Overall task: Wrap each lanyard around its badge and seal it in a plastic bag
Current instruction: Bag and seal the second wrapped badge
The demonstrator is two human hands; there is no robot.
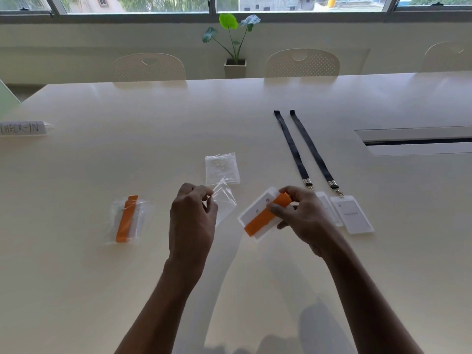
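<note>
Left hand (191, 218): fingers curled, pinching empty clear bag (226, 201) above tabletop (153, 118). Left of it, bagged badge (126, 218), orange-wrapped, lies flat. Behind held bag: spare bags (222, 168). Right hand (302, 215) grips white badge (255, 212) wrapped in orange lanyard (264, 217), held off tabletop. Far right: two navy lanyards (310, 149) clipped to unwrapped badges (355, 215).

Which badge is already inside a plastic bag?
The orange-lanyard badge lying alone at the left. The other orange one is bare in the right hand; the two navy-lanyard badges lie unwrapped.
</note>
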